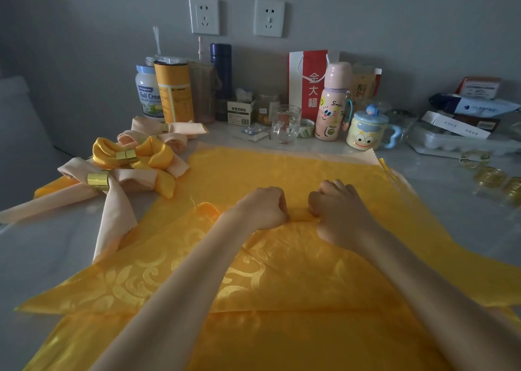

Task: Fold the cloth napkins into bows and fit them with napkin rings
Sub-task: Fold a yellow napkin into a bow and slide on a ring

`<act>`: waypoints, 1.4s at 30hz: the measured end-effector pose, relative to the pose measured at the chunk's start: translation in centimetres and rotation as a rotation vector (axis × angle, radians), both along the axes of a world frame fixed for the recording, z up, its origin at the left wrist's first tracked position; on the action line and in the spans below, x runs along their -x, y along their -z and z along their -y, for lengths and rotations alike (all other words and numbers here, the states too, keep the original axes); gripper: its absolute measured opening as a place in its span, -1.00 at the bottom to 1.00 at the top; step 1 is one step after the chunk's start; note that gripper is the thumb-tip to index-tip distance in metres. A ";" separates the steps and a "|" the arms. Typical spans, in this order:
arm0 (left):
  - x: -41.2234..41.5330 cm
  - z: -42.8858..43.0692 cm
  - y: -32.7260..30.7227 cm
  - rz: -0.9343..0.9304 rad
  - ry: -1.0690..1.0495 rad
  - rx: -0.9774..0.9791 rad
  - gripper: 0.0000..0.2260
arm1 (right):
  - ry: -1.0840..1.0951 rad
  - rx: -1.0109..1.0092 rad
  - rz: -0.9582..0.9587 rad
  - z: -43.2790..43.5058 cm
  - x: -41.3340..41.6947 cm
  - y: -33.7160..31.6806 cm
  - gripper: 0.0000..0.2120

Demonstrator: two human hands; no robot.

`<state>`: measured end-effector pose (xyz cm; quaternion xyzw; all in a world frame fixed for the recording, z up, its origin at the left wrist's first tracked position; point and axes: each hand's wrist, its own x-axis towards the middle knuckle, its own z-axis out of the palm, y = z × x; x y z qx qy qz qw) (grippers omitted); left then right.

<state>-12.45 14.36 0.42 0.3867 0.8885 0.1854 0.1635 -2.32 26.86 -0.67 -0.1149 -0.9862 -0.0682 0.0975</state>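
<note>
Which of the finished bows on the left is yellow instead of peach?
The yellow bow, lying on top of the pile with a gold ring around its middle; the other finished bows around it are pale peach.

A gray wall [366, 9] stands behind the pale table [42, 257]. Two white wall sockets [205, 16] sit side by side above the table's back edge. The light is dim.

Both bare forearms reach forward and converge — the left hand [263, 208] and right hand [339, 209] sit side by side, knuckles up, fingers curled under in pinching fists.
</note>
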 end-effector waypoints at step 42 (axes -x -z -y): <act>-0.2 0.7 -1.1 -0.230 0.048 -0.011 -0.76 | -0.025 0.200 -0.151 0.5 -0.3 0.6 -0.91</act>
